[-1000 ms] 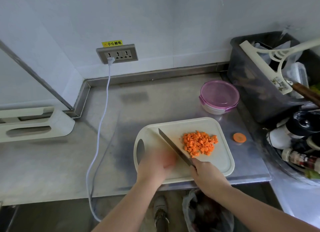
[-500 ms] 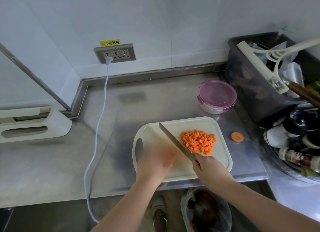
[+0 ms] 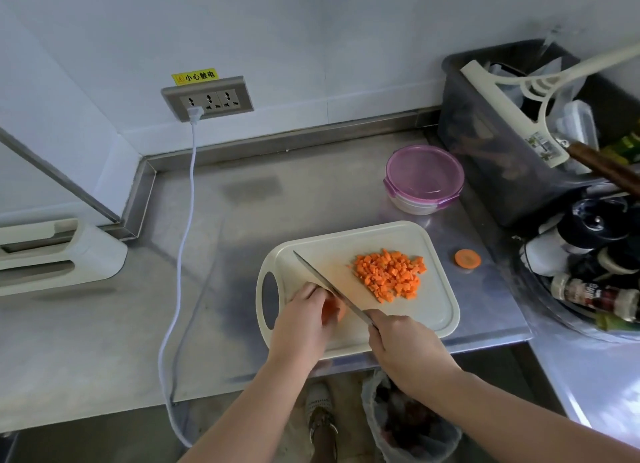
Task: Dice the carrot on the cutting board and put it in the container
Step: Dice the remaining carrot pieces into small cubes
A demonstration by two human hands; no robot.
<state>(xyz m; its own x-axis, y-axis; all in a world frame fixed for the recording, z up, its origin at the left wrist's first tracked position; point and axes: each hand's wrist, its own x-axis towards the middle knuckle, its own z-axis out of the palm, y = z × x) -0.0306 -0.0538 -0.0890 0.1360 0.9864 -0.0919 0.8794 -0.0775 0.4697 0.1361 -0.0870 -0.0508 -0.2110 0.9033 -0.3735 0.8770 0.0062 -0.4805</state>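
My left hand rests on the near left part of the cutting board, its fingers curled down over a piece of carrot; only an orange sliver of that piece shows past my knuckles, so I cannot tell its shape or how much is left. My right hand is closed around the handle of the knife, and the handle is wholly hidden inside my grip. The blade runs from my right hand up and to the left across the board, passing just beside my left fingertips; whether its edge touches the carrot or the board I cannot make out. A heap of diced carrot lies on the board to the right of the blade, clear of both hands. One round carrot slice sits on the steel tabletop just off the board's right edge. The container, with a purple lid closed on it, stands on the tabletop beyond the board's far right corner, beside a dark bin whose contents are jumbled and partly cut off by the frame. A white cable hangs from the wall socket across the tabletop and over its front edge.
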